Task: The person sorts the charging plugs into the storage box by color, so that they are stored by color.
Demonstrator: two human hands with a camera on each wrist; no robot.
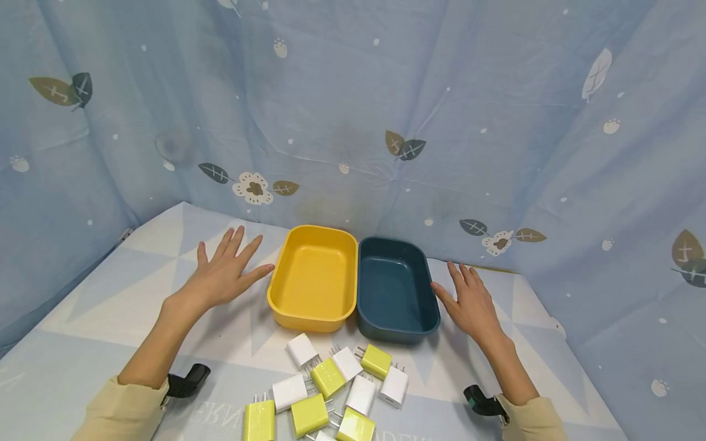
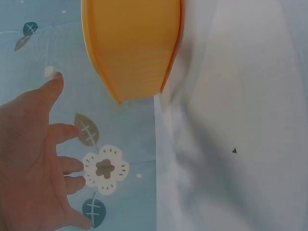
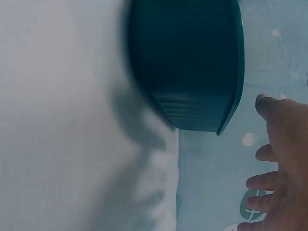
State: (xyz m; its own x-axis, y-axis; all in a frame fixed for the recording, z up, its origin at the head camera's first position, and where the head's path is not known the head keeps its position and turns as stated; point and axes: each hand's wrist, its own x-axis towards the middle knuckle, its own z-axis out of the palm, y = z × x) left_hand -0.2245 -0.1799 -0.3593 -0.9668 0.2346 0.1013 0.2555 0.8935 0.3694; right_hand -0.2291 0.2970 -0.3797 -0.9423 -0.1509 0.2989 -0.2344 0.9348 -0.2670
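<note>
The person's left hand (image 1: 220, 278) hovers beside the yellow bin (image 1: 315, 282), its fingers straight and spread wide, the thumb pointing towards the bin's left rim. The left wrist view shows a gap between that thumb and the bin. The right hand (image 1: 474, 306) is held near the dark blue bin (image 1: 396, 288), fingers extended and parted, thumb angled towards the right rim; the right wrist view shows this thumb apart from the bin as well.

The two bins stand upright side by side on the counter (image 1: 110, 318), yellow on the left and blue on the right, close together along their long sides. In front of them, on the side nearer the person, lies a loose cluster of plug adapters, some white (image 1: 394, 386) and some yellow-green (image 1: 309, 415), several with their metal prongs showing. One white adapter is cut off by the lower edge of the head view.

Behind the counter hangs a light blue curtain (image 1: 331, 110) printed with leaves and flowers. Beige sleeves (image 1: 121, 410) cover the forearms.
</note>
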